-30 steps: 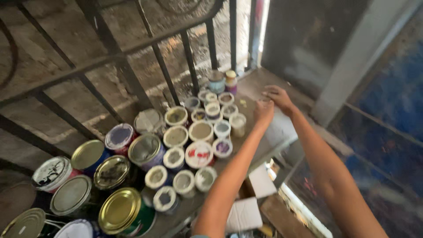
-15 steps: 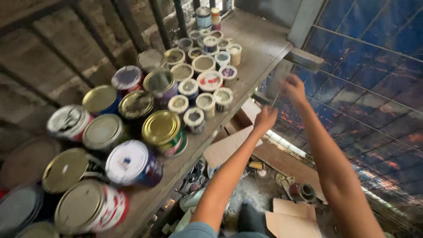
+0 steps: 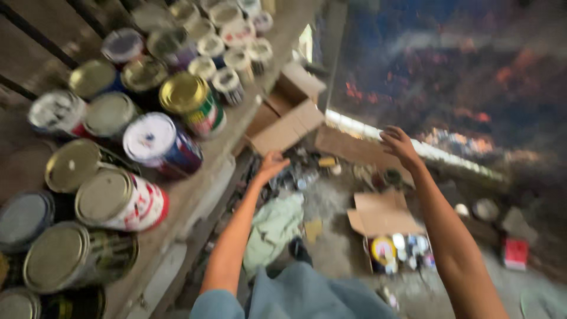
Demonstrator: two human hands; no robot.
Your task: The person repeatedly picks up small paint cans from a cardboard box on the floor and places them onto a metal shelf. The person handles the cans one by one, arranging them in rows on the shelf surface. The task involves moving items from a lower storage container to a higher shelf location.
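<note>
My left hand [image 3: 271,165] hangs open in the air beside the edge of a wooden shelf [image 3: 195,195], holding nothing. My right hand [image 3: 398,145] is stretched out to the right, fingers spread and empty, above the floor. The shelf carries several paint cans, among them a gold-lidded can [image 3: 192,103] and a white-lidded can [image 3: 159,142], all closed. Below my arms an open cardboard box [image 3: 384,221] with small tins inside sits on the floor. The picture is blurred by motion.
Another open cardboard box [image 3: 286,118] lies under the shelf's far end. A pale green cloth [image 3: 274,227] and small clutter cover the floor. A red box [image 3: 515,253] sits at the right. A blue, rust-stained wall [image 3: 449,71] stands ahead.
Both hands have left the small cans at the shelf's far end and dropped away from the shelf. The view has swung down toward the floor and boxes.
</note>
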